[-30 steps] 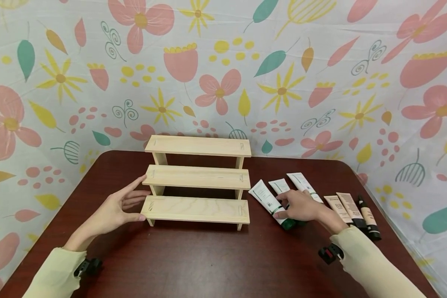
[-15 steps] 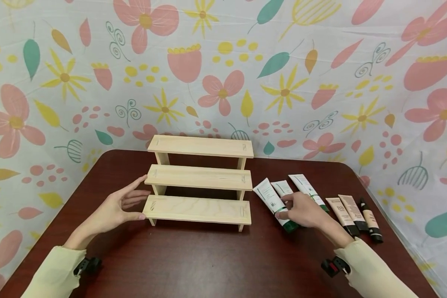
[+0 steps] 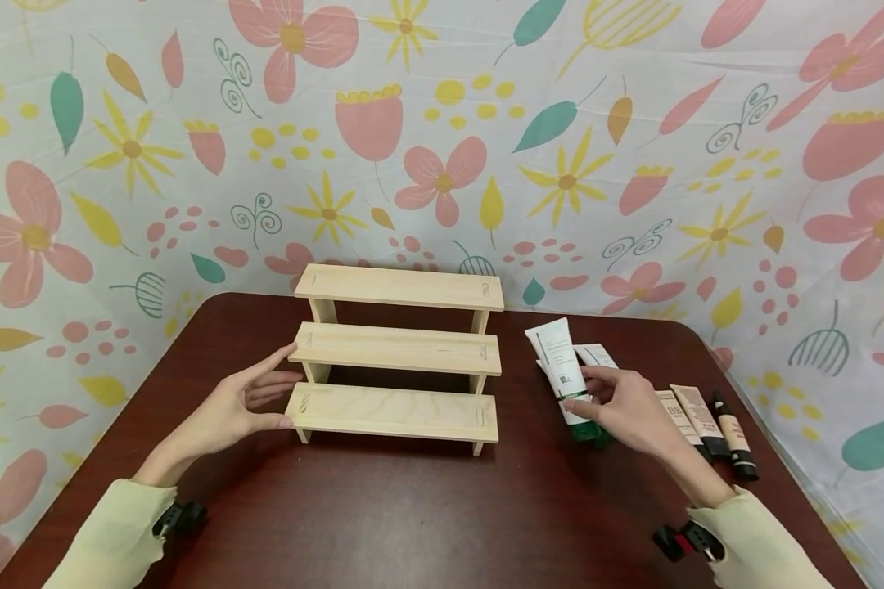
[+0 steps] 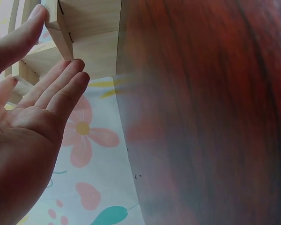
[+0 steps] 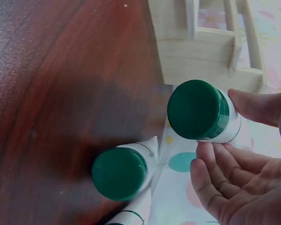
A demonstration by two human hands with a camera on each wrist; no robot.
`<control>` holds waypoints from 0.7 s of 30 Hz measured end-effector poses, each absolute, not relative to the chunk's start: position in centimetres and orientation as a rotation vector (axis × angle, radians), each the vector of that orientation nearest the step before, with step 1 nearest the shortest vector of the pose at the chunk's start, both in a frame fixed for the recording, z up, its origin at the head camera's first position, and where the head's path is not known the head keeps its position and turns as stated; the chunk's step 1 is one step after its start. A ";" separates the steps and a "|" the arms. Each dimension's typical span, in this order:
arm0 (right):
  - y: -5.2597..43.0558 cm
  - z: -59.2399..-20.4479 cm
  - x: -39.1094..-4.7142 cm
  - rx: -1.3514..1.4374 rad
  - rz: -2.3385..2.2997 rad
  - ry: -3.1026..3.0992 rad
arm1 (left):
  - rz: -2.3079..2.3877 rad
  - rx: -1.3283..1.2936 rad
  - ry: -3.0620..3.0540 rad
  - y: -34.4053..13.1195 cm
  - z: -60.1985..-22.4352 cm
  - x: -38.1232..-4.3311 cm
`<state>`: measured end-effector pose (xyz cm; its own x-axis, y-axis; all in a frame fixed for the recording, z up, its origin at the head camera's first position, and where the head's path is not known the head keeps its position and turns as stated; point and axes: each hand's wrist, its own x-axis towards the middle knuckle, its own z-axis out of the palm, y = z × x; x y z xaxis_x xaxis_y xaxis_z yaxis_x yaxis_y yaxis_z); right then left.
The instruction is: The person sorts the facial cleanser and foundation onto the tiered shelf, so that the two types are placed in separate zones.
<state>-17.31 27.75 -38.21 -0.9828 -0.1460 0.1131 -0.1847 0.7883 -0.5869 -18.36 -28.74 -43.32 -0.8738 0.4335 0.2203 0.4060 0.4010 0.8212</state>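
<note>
My right hand [image 3: 629, 409] pinches a white squeeze tube [image 3: 557, 360] with a green cap between thumb and fingers. In the right wrist view the held tube's green cap [image 5: 196, 110] faces the camera, raised off the table. Below it lies a second green-capped tube [image 5: 119, 173], and part of another white tube [image 3: 595, 355] shows behind my hand in the head view. My left hand [image 3: 239, 405] is at the left end of a three-tier wooden shelf [image 3: 394, 409], thumb at the lowest step and a fingertip at the middle one, fingers extended.
Right of the white tubes lie two beige tubes [image 3: 696, 413] with black caps and a slim beige bottle [image 3: 735, 438] with a black cap. All rest on a dark red-brown table [image 3: 412, 515]. A floral cloth [image 3: 442, 123] hangs behind it.
My right hand has lifted the nearest white tube off the table and moved it slightly right, over the other tubes, tilting it more upright. The left hand stays at the shelf.
</note>
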 end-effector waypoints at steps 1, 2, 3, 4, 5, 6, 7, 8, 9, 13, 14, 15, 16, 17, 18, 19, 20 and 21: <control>27.9 -38.0 -17.2 0.267 0.981 -2.892 | 1.509 0.784 2.612 -28.7 -43.3 -18.4; 28.0 -37.7 -17.1 0.263 0.993 -2.873 | 1.506 0.786 2.620 -28.6 -43.3 -18.4; 28.1 -37.5 -17.1 0.263 1.009 -2.855 | 1.503 0.786 2.623 -28.6 -43.3 -18.4; 28.1 -37.2 -17.0 0.260 1.021 -2.837 | 1.505 0.781 2.624 -28.6 -43.3 -18.4; 28.2 -36.9 -16.9 0.259 1.035 -2.817 | 1.506 0.775 2.623 -28.6 -43.3 -18.3; 28.2 -36.7 -16.8 0.261 1.052 -2.799 | 1.504 0.771 2.624 -28.6 -43.3 -18.3; 28.2 -36.4 -16.6 0.260 1.066 -2.780 | 1.509 0.769 2.619 -28.6 -43.3 -18.3; 28.1 -36.2 -16.5 0.260 1.079 -2.762 | 1.511 0.770 2.617 -28.6 -43.3 -18.3; 28.0 -35.9 -16.4 0.265 1.095 -2.743 | 1.515 0.773 2.610 -28.6 -43.3 -18.3; 27.5 -35.0 -16.2 0.292 1.134 -2.669 | 1.527 0.785 2.600 -28.6 -43.4 -18.3; 27.3 -34.7 -16.2 0.301 1.141 -2.651 | 1.529 0.784 2.601 -28.6 -43.3 -18.3; 27.1 -34.5 -16.2 0.308 1.146 -2.636 | 1.532 0.782 2.597 -28.5 -43.3 -18.3; 26.9 -34.2 -16.2 0.313 1.154 -2.624 | 1.532 0.780 2.598 -28.6 -43.3 -18.3; 26.7 -34.0 -16.2 0.318 1.162 -2.615 | 1.532 0.779 2.601 -28.5 -43.3 -18.3; 26.4 -33.7 -16.3 0.319 1.169 -2.609 | 1.532 0.777 2.603 -28.5 -43.3 -18.3; 26.1 -33.5 -16.4 0.322 1.177 -2.602 | 1.531 0.774 2.605 -28.6 -43.3 -18.3; 25.8 -33.3 -16.4 0.328 1.181 -2.597 | 1.529 0.774 2.609 -28.6 -43.3 -18.3; 25.5 -33.1 -16.5 0.334 1.189 -2.592 | 1.528 0.777 2.611 -28.6 -43.4 -18.3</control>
<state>-16.51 25.50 -33.09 -0.9371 -0.0959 0.3355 -0.3168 0.6368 -0.7030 -18.35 -28.61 -43.36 -0.8762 0.4247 0.2279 0.4068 0.3979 0.8223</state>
